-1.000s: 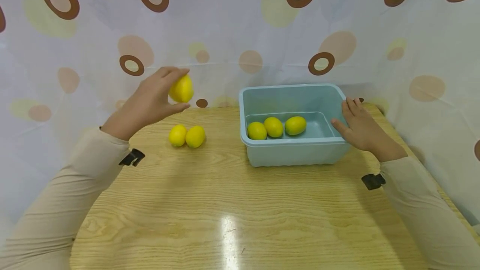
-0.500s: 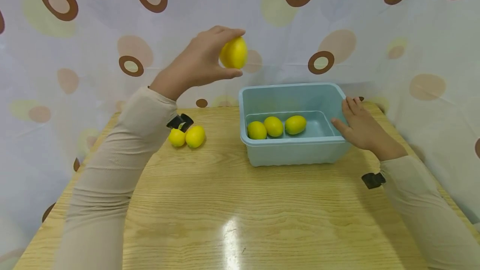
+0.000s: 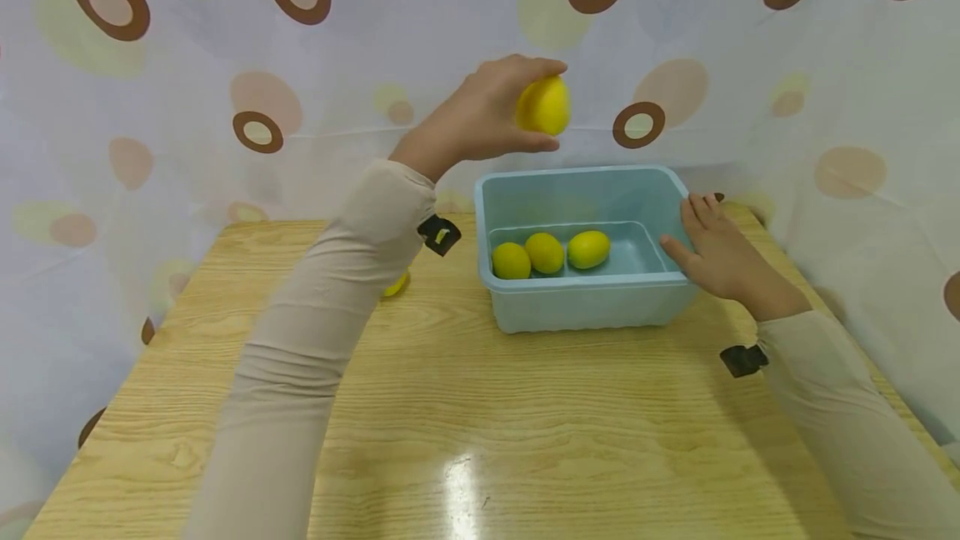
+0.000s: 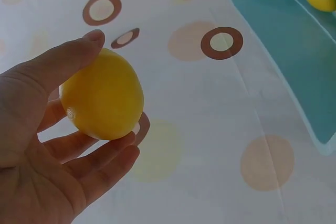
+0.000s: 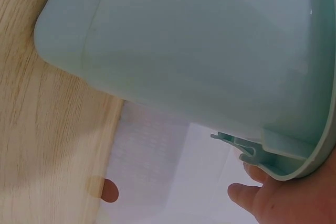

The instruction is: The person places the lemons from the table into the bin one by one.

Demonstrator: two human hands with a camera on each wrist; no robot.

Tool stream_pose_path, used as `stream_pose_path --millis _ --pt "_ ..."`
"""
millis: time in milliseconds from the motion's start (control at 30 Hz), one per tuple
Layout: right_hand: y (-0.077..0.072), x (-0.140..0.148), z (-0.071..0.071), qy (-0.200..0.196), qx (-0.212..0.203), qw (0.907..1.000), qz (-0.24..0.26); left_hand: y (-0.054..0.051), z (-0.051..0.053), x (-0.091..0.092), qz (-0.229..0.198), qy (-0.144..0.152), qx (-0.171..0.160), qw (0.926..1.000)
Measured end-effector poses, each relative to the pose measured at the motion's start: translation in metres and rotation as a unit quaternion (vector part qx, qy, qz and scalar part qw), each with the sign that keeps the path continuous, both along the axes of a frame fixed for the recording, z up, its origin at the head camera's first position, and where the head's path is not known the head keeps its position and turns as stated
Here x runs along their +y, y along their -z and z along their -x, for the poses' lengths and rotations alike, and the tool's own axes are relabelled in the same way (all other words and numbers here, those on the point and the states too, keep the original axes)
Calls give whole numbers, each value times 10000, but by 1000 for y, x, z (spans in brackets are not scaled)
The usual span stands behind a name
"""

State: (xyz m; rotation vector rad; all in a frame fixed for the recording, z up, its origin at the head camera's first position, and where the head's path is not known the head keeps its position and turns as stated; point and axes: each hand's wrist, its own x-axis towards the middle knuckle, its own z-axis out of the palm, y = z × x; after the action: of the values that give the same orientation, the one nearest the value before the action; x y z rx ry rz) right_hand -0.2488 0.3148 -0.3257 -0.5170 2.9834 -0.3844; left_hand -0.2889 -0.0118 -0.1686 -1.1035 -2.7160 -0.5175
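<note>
My left hand (image 3: 491,111) pinches a lemon (image 3: 544,106) between thumb and fingers, raised above the back left rim of the light blue plastic bin (image 3: 585,307). In the left wrist view the lemon (image 4: 105,95) sits between the thumb and fingertips, away from the palm. Three lemons lie in the bin's left half and middle, one of them a lemon (image 3: 588,249) set slightly apart. My right hand (image 3: 716,252) rests on the bin's right rim with fingers extended. In the right wrist view, fingers (image 5: 244,195) show just outside the rim.
On the wooden table (image 3: 450,407), a lemon (image 3: 396,285) peeks out from behind the left sleeve, mostly hidden. A patterned curtain (image 3: 450,40) hangs right behind the table's back edge and along its sides.
My left hand has carried the lemon up and to the right, from above the loose lemons to above the bin's back left. The left arm now covers most of those lemons. The right hand stays put.
</note>
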Motion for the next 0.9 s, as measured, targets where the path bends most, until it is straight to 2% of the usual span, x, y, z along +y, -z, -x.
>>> stream_pose_path --millis 100,233,400,667,900 --pt "1 0 0 8 13 10000 26 4 7 12 -60 37 -145 9999" --pt "3 2 1 5 42 10000 39 10 17 25 -55 -62 -404 9992" --pt "5 2 3 4 43 10000 37 24 29 39 -87 -216 -731 9971" --pt "2 1 1 26 44 10000 67 46 38 55 152 -31 -848 9963" --pt "2 0 -1 17 36 9999 121 65 48 62 198 -17 -1000 9948"
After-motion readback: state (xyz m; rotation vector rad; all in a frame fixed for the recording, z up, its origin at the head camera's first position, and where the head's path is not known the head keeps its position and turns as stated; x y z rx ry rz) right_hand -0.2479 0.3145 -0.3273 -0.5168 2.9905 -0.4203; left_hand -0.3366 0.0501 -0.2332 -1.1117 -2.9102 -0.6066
